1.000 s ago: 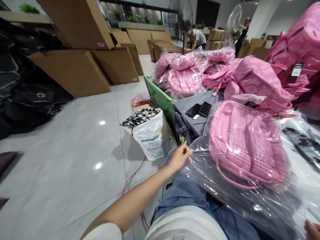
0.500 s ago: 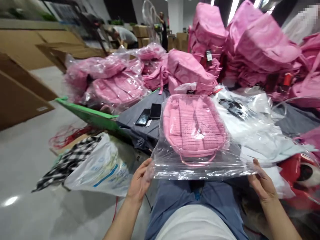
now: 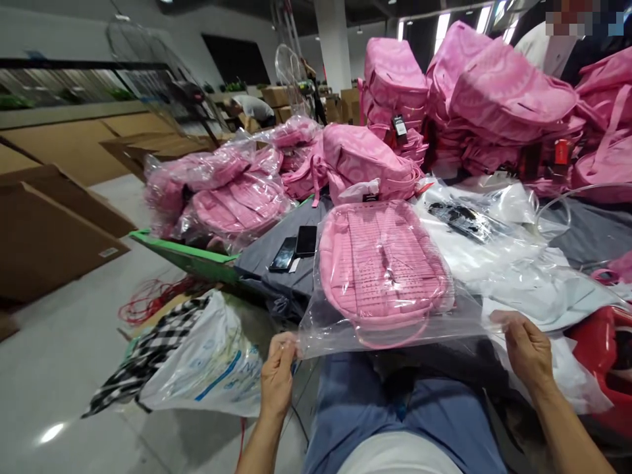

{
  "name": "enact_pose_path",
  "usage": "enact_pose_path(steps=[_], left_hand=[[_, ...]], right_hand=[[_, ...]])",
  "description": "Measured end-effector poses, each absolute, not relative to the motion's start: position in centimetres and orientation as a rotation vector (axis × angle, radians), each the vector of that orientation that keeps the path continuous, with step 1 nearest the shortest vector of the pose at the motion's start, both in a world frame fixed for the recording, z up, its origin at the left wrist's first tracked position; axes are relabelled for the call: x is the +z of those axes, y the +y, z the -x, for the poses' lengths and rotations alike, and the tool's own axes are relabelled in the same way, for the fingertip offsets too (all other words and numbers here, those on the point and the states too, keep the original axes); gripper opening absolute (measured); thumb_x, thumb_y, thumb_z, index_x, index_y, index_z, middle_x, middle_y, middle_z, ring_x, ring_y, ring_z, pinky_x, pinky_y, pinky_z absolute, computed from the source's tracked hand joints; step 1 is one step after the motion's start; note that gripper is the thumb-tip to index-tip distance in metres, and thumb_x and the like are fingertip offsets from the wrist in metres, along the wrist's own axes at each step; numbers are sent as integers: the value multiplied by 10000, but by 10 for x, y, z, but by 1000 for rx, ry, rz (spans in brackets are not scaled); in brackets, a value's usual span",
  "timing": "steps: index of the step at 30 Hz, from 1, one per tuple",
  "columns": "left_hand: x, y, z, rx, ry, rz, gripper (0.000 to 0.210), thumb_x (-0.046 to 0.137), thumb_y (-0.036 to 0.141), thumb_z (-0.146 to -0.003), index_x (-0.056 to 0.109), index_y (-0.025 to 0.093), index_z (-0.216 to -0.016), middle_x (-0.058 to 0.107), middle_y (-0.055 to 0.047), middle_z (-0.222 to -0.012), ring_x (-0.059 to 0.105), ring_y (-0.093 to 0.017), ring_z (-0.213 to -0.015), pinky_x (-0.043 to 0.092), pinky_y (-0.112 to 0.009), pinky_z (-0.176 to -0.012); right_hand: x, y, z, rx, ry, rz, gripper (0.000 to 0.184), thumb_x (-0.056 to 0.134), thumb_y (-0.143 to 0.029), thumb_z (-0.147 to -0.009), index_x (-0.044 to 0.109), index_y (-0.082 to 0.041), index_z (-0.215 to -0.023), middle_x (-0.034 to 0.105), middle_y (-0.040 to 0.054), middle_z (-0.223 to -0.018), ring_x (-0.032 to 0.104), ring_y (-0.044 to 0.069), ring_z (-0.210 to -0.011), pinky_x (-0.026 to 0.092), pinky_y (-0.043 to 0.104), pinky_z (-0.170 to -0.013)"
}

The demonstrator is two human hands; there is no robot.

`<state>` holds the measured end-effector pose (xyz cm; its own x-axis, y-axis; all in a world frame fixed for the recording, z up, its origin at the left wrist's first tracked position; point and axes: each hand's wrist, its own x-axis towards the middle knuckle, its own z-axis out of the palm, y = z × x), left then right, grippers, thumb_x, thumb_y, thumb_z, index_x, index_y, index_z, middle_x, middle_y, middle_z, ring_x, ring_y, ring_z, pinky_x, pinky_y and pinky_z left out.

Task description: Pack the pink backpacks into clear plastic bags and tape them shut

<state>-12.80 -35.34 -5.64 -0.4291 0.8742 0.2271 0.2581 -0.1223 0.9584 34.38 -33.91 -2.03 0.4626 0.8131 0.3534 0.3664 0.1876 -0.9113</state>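
A pink backpack [image 3: 388, 263] lies inside a clear plastic bag [image 3: 336, 339], straps side up, its lower loop toward me. My left hand [image 3: 279, 368] pinches the bag's near left corner. At the near right corner, my right hand [image 3: 526, 349] grips the same bag with its fingers closed. The bag's near edge is stretched between both hands, above my lap.
Bagged pink backpacks [image 3: 237, 204] lie at the left, near a green table edge [image 3: 182, 250]. Unbagged backpacks [image 3: 508, 92] are piled behind. Two phones [image 3: 283, 255] rest left of the bag, white plastic bags [image 3: 454, 257] right. A red container [image 3: 602, 355] stands at far right.
Both hands have closed more on the bag's corners, and its near edge has been drawn into a narrow gathered band. The camera view has shifted slightly.
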Motion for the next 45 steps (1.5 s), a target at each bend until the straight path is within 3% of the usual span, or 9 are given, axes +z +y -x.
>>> enact_pose_path(steps=[3,8,12,14,19,23,29,35,45], left_hand=[[-66,-342,128,1564,1681,-1237,596,565,765,-875,622,220,-642,600,-32,-862,566,-205,-866,466,-281,-785],[-61,-320,120,1621,1910,-1059,591,680,791,-713,672,203,-773,631,-70,-937,603,-259,-956,491,-373,-891],[-32,-325,79,1874,2122,-1539,470,644,575,-905,649,217,-1208,638,-140,-1237,559,-307,-1217,366,-486,-1121],[-19,-331,49,1699,1925,-2097,433,664,543,-925,641,273,-1263,654,-114,-1274,536,-309,-1272,247,-508,-1199],[0,-326,0,1139,1646,-2572,572,838,645,-742,671,256,-1127,658,-125,-1259,532,-355,-1250,249,-531,-1187],[10,-311,-2,990,1564,-2683,387,824,463,-837,627,211,-1056,611,-139,-1315,515,-347,-1283,359,-521,-1112],[16,-300,-3,783,1377,-2806,433,881,306,-789,610,225,-1117,583,-128,-1371,511,-319,-1282,415,-515,-1101],[24,-300,3,802,1326,-2731,347,888,199,-770,578,205,-927,617,-94,-1306,502,-297,-1263,428,-490,-1062],[36,-296,12,970,1124,-2434,97,724,188,-934,663,213,-863,682,-37,-1142,571,-231,-1133,347,-446,-1026]], right_hand=[[-26,-322,-328,538,-1025,1468,608,640,-828,-774,560,-227,-724,493,-34,-545,448,138,-497,393,267,-495],[-23,-312,-314,642,-983,1564,673,654,-856,-726,605,-211,-910,434,-71,-517,381,122,-437,311,250,-405],[-22,-317,-315,612,-959,1517,625,647,-813,-783,618,-213,-960,414,-75,-559,375,113,-445,314,242,-394],[-21,-318,-314,625,-936,1482,615,662,-808,-778,607,-220,-947,392,-82,-556,360,109,-437,294,239,-379],[-17,-317,-308,638,-910,1431,606,667,-811,-774,588,-228,-924,375,-88,-536,348,112,-422,292,247,-366],[-18,-317,-308,650,-909,1389,617,673,-821,-763,583,-229,-911,383,-87,-530,362,115,-417,306,255,-366],[-25,-319,-311,634,-883,1349,606,670,-813,-785,570,-231,-922,395,-92,-510,379,114,-405,317,251,-370],[-28,-320,-315,604,-902,1358,628,651,-832,-787,567,-226,-926,419,-96,-492,393,110,-383,338,246,-371],[-34,-318,-325,667,-887,1347,662,727,-827,-721,547,-229,-938,457,-95,-502,406,102,-381,345,223,-359]])
